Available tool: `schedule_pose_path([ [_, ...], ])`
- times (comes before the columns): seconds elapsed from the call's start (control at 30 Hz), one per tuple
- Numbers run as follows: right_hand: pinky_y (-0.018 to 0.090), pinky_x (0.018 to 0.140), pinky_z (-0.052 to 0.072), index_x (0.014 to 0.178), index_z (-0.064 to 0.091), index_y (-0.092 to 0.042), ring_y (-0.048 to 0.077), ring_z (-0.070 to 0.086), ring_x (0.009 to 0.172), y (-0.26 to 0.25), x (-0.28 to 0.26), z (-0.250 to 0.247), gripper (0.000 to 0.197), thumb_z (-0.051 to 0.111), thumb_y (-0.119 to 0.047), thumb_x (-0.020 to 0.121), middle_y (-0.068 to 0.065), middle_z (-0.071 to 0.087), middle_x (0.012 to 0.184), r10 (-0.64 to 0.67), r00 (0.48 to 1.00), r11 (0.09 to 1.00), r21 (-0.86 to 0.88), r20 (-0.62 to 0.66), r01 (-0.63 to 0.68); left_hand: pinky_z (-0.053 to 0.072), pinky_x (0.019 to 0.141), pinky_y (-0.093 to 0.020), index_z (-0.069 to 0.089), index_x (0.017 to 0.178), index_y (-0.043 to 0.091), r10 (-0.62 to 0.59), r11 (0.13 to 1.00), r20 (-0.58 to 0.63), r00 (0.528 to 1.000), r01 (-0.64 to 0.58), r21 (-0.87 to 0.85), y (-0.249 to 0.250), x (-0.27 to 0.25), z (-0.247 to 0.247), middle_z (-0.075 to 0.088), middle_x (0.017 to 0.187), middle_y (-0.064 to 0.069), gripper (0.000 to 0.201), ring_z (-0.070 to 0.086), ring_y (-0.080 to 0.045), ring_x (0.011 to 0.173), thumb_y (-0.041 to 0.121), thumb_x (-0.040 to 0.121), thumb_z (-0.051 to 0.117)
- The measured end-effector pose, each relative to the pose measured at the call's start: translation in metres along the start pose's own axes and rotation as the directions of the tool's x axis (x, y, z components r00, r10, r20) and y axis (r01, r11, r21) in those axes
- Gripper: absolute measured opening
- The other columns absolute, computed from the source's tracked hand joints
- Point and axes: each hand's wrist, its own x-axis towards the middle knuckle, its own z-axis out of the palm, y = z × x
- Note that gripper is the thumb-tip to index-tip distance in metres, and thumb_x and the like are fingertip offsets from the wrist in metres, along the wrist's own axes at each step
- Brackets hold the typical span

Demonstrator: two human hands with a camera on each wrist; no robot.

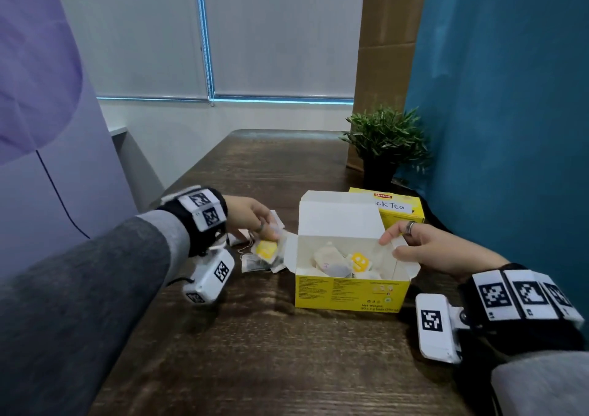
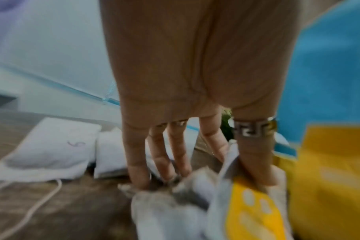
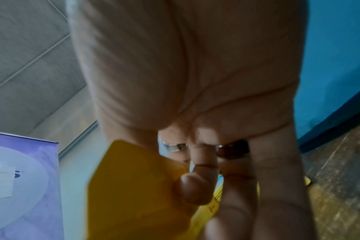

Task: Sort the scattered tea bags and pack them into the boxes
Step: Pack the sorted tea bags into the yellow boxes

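An open yellow tea box [image 1: 347,291] stands mid-table with its white lid up and several tea bags inside, one with a yellow tag [image 1: 360,262]. My right hand [image 1: 390,245] pinches the box's right side flap [image 3: 138,186] between thumb and fingers [image 3: 236,207]. To the left of the box lies a small pile of loose tea bags [image 1: 255,261]. My left hand [image 1: 271,232] reaches down into this pile and pinches a tea bag with a yellow tag [image 1: 266,250] [image 2: 255,211] between the ringed thumb and the fingers [image 2: 138,175]. More white tea bags [image 2: 51,146] lie just beyond.
A second yellow Lipton box [image 1: 401,210], closed and hand-labelled, stands behind the open one. A potted plant [image 1: 385,141] sits at the back right against a blue partition [image 1: 510,128]. A purple panel [image 1: 47,128] borders the dark wooden table [image 1: 271,352] on the left.
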Motion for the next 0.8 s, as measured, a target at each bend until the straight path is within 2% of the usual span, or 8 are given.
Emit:
schedule_pose_path([
  [0.1, 0.04, 0.07, 0.041, 0.102, 0.059, -0.021, 0.024, 0.045, 0.077, -0.003, -0.001, 0.001, 0.023, 0.052, -0.004, 0.089, 0.04, 0.049, 0.091, 0.005, 1.0, 1.0, 0.01, 0.004, -0.005, 0.04, 0.062, -0.019, 0.056, 0.088, 0.02, -0.02, 0.925, -0.05, 0.999, 0.037, 0.378, 0.01, 0.011, 0.028, 0.054, 0.086, 0.006, 0.013, 0.049, -0.012, 0.08, 0.011, 0.083, 0.063],
  [0.2, 0.042, 0.072, 0.04, 0.1, 0.06, -0.027, 0.023, 0.048, 0.081, -0.002, 0.0, 0.0, 0.023, 0.054, -0.009, 0.088, 0.045, 0.045, 0.112, 0.0, 1.0, 1.0, 0.018, 0.012, 0.0, 0.038, 0.062, -0.023, 0.052, 0.116, 0.018, -0.039, 0.846, -0.127, 0.991, 0.1, 0.524, 0.02, 0.009, 0.037, 0.053, 0.1, 0.0, 0.034, 0.047, -0.014, 0.085, 0.017, 0.084, 0.063],
  [0.3, 0.042, 0.072, 0.038, 0.099, 0.06, -0.028, 0.023, 0.048, 0.081, -0.001, 0.001, 0.001, 0.022, 0.055, -0.011, 0.086, 0.044, 0.045, 0.114, -0.009, 1.0, 1.0, 0.02, 0.008, 0.009, 0.04, 0.055, -0.022, 0.046, 0.132, 0.011, -0.128, 0.87, -0.155, 0.98, 0.186, 0.457, 0.02, 0.007, 0.038, 0.059, 0.093, -0.003, 0.055, 0.051, -0.014, 0.067, 0.021, 0.082, 0.067],
  [0.4, 0.041, 0.071, 0.038, 0.1, 0.059, -0.027, 0.023, 0.048, 0.08, 0.0, 0.002, 0.001, 0.021, 0.054, -0.011, 0.087, 0.044, 0.045, 0.113, -0.01, 1.0, 0.999, 0.03, 0.002, 0.01, 0.046, 0.056, -0.023, 0.054, 0.123, 0.012, -0.141, 0.915, -0.15, 0.979, 0.187, 0.358, 0.016, -0.001, 0.03, 0.065, 0.092, -0.003, 0.052, 0.055, -0.014, 0.062, 0.024, 0.077, 0.073],
  [0.53, 0.039, 0.069, 0.036, 0.099, 0.059, -0.029, 0.023, 0.046, 0.077, -0.002, 0.001, 0.001, 0.023, 0.055, -0.023, 0.077, 0.042, 0.051, 0.099, -0.005, 1.0, 1.0, 0.023, 0.004, 0.005, 0.054, 0.071, -0.036, 0.059, 0.098, 0.014, -0.016, 0.98, -0.22, 0.975, 0.059, 0.189, 0.026, -0.03, -0.003, 0.069, 0.095, -0.012, 0.027, 0.064, -0.024, 0.076, 0.019, 0.077, 0.075],
  [0.63, 0.039, 0.07, 0.037, 0.102, 0.059, -0.025, 0.024, 0.048, 0.078, -0.002, 0.002, 0.002, 0.02, 0.055, -0.012, 0.087, 0.043, 0.05, 0.105, -0.008, 1.0, 1.0, 0.016, 0.013, 0.007, 0.048, 0.053, -0.026, 0.061, 0.096, 0.021, 0.127, 0.991, -0.313, 0.941, -0.135, -0.002, 0.055, -0.047, -0.018, 0.068, 0.093, -0.012, 0.025, 0.059, -0.017, 0.064, 0.015, 0.076, 0.075],
  [0.73, 0.038, 0.07, 0.036, 0.102, 0.059, -0.026, 0.023, 0.047, 0.077, 0.0, 0.002, 0.001, 0.022, 0.054, -0.01, 0.088, 0.037, 0.053, 0.094, -0.017, 1.0, 1.0, -0.01, 0.02, 0.017, 0.046, 0.052, -0.022, 0.059, 0.096, 0.02, 0.181, 0.939, -0.238, 0.954, -0.239, -0.247, 0.093, -0.047, -0.001, 0.071, 0.085, -0.006, 0.025, 0.059, -0.012, 0.057, 0.003, 0.08, 0.069],
  [0.8, 0.037, 0.069, 0.035, 0.101, 0.058, -0.026, 0.023, 0.045, 0.074, -0.002, 0.001, 0.002, 0.022, 0.053, -0.009, 0.089, 0.017, 0.049, 0.085, -0.018, 1.0, 1.0, -0.006, 0.015, 0.018, 0.045, 0.05, -0.023, 0.058, 0.096, 0.018, 0.201, 0.951, -0.13, 0.971, -0.226, -0.213, 0.109, -0.037, 0.025, 0.068, 0.08, -0.005, 0.026, 0.055, -0.013, 0.056, -0.001, 0.081, 0.067],
])
